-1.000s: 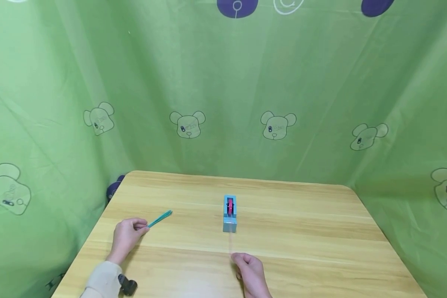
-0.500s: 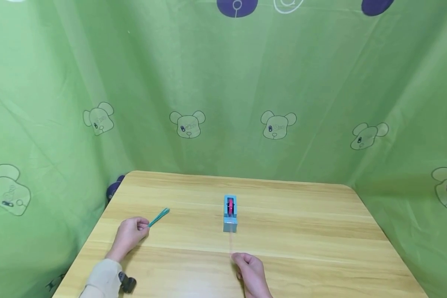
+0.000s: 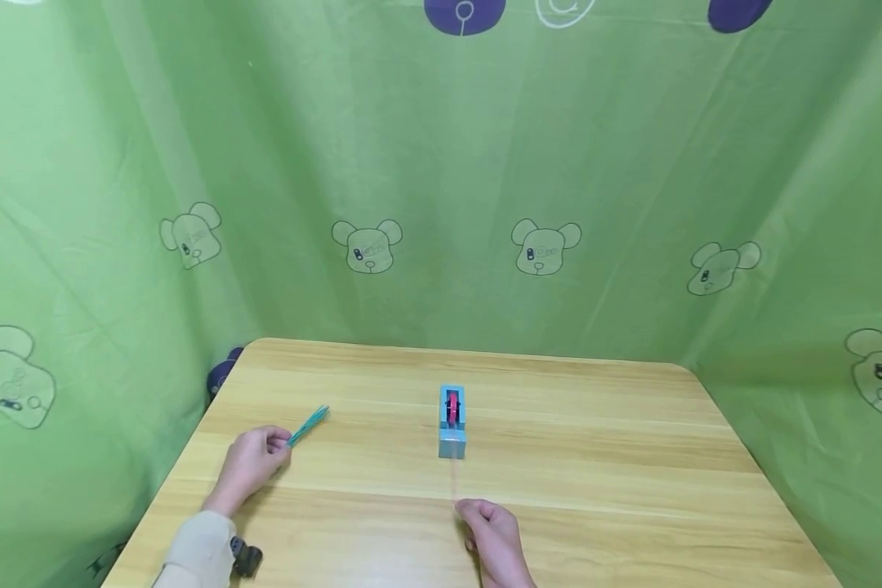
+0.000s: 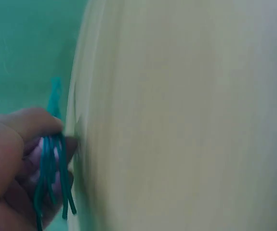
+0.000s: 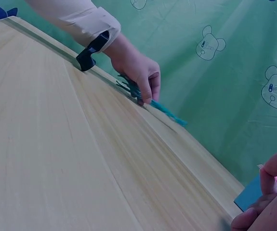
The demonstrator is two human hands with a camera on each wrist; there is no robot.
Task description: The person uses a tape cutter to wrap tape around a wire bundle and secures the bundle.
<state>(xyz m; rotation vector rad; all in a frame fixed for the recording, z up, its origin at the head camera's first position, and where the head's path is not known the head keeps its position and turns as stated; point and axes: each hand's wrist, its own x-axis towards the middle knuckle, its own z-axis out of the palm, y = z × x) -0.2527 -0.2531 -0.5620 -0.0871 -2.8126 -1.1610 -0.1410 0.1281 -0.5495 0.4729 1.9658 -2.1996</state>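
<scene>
On the left of the table, my left hand [image 3: 250, 461] pinches a bundle of thin teal strands [image 3: 311, 423] between thumb and fingers. Several loose ends of the strands [image 4: 46, 168] hang below the fingers in the left wrist view, while the other end points up and away. A blue tape dispenser [image 3: 452, 445] with a pink roll [image 3: 452, 407] stands at the middle of the table. From it a clear strip of tape [image 3: 453, 480] runs toward me, its end pinched by my right hand [image 3: 494, 535]. The right wrist view shows that hand [image 5: 268, 192] partly covering the dispenser.
The wooden table [image 3: 617, 457] has rounded far corners. Green curtains [image 3: 448, 147] with bear prints hang behind it and along both sides. A black wrist camera [image 3: 247, 559] is worn at my left sleeve [image 3: 198, 547].
The bundle of teal strands has swung slightly left and its tip points more away from me. The left hand has shifted a little left. My right hand and the tape look unchanged.
</scene>
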